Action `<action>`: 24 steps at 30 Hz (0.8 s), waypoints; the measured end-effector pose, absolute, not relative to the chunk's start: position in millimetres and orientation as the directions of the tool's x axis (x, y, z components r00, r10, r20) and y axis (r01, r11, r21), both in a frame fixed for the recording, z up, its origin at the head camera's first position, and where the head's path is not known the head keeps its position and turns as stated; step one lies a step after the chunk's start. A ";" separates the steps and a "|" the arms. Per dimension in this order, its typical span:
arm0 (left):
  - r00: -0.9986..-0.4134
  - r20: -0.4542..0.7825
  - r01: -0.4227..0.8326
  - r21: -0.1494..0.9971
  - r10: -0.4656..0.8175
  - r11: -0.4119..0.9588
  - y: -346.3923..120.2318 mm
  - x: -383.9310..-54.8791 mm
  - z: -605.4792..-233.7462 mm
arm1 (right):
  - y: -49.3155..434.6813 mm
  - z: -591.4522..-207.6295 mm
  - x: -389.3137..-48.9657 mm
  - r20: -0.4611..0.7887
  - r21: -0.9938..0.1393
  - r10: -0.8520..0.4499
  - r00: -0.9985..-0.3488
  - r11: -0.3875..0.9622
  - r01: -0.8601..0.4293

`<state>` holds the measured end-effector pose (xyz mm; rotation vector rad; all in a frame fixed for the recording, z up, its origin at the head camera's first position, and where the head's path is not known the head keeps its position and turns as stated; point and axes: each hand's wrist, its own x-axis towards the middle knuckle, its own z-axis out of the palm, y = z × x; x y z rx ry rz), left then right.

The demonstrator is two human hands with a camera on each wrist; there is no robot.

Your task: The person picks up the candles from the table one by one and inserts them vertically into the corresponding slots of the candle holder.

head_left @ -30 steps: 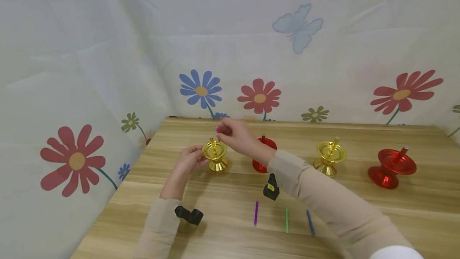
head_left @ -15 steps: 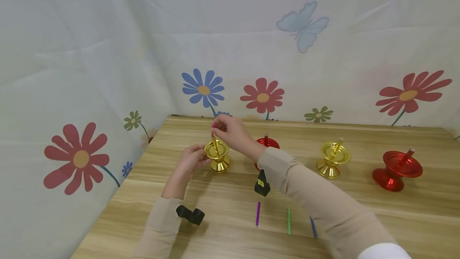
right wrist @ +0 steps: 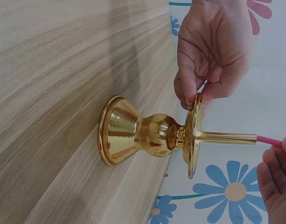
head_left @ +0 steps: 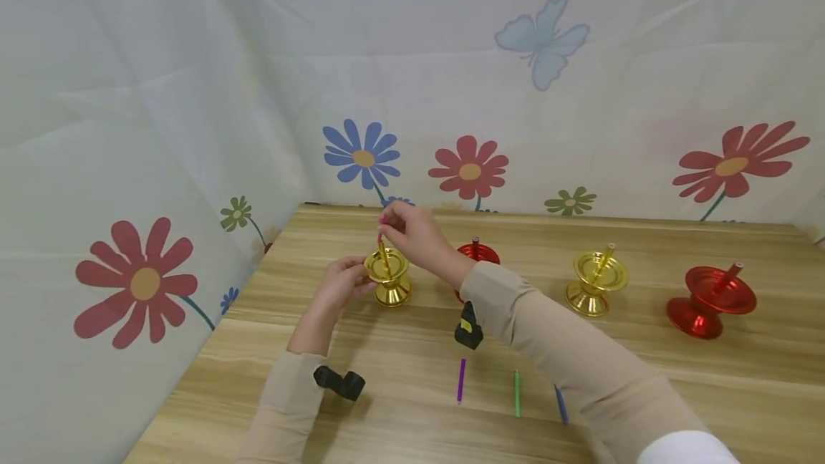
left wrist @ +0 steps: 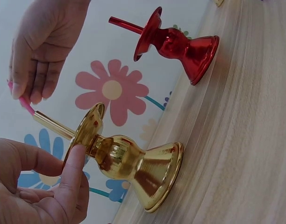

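My left hand (head_left: pixel 340 283) pinches the dish rim of the leftmost gold candle holder (head_left: pixel 393 293), which stands upright on the table. Above it, my right hand (head_left: pixel 415 238) pinches a slim pink candle between thumb and fingers. In the right wrist view, the lower end of the pink candle (right wrist: pixel 268 140) meets the mouth of the holder's upright tube (right wrist: pixel 229 137). The left wrist view shows the candle (left wrist: pixel 27 105) leaning slightly against the tube's line; how deep it sits cannot be told. Its upper part is hidden by my fingers.
A red holder (head_left: pixel 478 252), partly behind my right wrist, a second gold holder (head_left: pixel 588 298) and another red holder (head_left: pixel 695 317) stand to the right. Nearer lie purple (head_left: pixel 461 381), green (head_left: pixel 517 394) and blue (head_left: pixel 561 405) sticks. A flowered cloth (head_left: pixel 412 77) hangs behind the table.
My right hand has moved slightly left and brought the pink candle from beside the tube to its top. My left hand keeps its hold on the rim.
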<state>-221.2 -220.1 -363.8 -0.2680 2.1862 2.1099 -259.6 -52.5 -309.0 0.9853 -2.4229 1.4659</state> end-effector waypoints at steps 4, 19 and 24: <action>-0.979 -0.192 -0.195 0.980 -0.071 0.031 -220.9 -222.8 -363.0 | -53.2 -307.6 -261.1 0.425 -0.731 -0.464 -0.777 0.331 -0.597; -0.981 -0.180 -0.184 0.982 -0.065 0.043 -218.7 -223.5 -361.0 | -57.1 -301.3 -261.3 0.423 -0.635 -0.520 -0.742 0.414 -0.652; -0.980 -0.185 -0.189 0.981 -0.071 0.044 -218.7 -223.3 -364.5 | -57.1 -304.7 -262.0 0.430 -0.629 -0.525 -0.735 0.410 -0.661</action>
